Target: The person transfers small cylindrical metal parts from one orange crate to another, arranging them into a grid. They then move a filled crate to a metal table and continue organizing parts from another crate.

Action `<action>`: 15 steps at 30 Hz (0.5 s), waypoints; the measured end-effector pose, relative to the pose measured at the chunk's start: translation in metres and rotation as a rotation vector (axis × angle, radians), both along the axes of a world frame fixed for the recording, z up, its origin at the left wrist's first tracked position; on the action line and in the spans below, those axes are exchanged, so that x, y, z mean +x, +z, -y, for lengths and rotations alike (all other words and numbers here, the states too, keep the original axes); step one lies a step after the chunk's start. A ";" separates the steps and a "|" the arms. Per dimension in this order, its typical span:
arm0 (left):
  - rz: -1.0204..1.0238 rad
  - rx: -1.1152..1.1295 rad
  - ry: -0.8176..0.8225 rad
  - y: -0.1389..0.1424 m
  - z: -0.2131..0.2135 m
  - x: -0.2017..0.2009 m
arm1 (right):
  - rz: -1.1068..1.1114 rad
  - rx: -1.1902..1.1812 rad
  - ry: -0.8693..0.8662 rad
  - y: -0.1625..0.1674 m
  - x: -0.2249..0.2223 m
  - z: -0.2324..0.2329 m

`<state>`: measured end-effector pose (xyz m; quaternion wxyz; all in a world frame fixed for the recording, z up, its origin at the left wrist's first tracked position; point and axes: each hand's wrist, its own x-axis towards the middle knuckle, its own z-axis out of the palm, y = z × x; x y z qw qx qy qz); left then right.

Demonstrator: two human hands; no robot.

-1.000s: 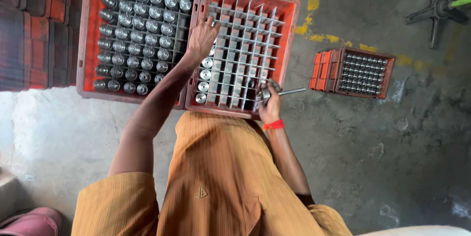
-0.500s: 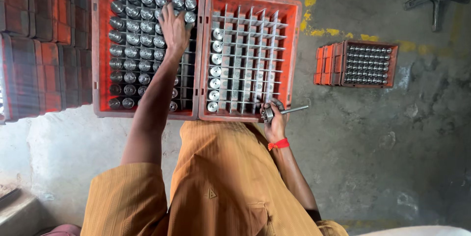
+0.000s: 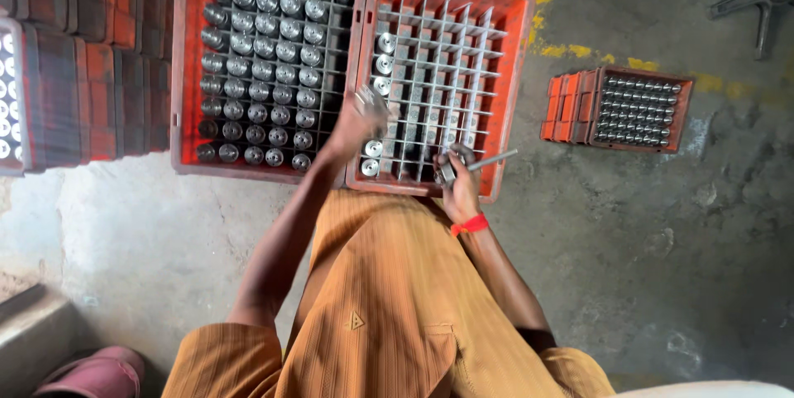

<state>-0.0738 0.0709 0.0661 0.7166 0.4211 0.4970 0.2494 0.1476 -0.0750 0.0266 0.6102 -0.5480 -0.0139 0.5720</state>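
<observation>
- Left hand [image 3: 357, 121] gripped a metal cylinder [image 3: 370, 99], blurred, above the divided crate [image 3: 513, 100], seemingly for slotting.
- Right hand [image 3: 460, 183] clasped a rod [image 3: 490, 160] at the crate's rim.

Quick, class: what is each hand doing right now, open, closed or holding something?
Left hand: blurred, closed on a metal cylinder.
Right hand: closed on a metal tool.

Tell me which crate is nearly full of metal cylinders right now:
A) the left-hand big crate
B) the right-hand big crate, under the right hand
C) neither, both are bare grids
A: the left crate shows metal cylinders in nearly every cell, while the right crate holds only one column of cylinders along its left edge, the rest of its grid open.
</observation>
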 end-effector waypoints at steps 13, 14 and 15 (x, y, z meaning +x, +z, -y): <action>-0.463 0.252 -0.430 -0.017 0.096 0.044 | 0.124 0.280 0.309 0.034 -0.033 -0.035; -0.473 0.212 -0.485 -0.020 0.095 0.045 | 0.107 0.311 0.336 0.031 -0.031 -0.031; -0.393 0.211 -0.476 -0.023 0.096 0.046 | 0.093 0.343 0.361 0.028 -0.029 -0.028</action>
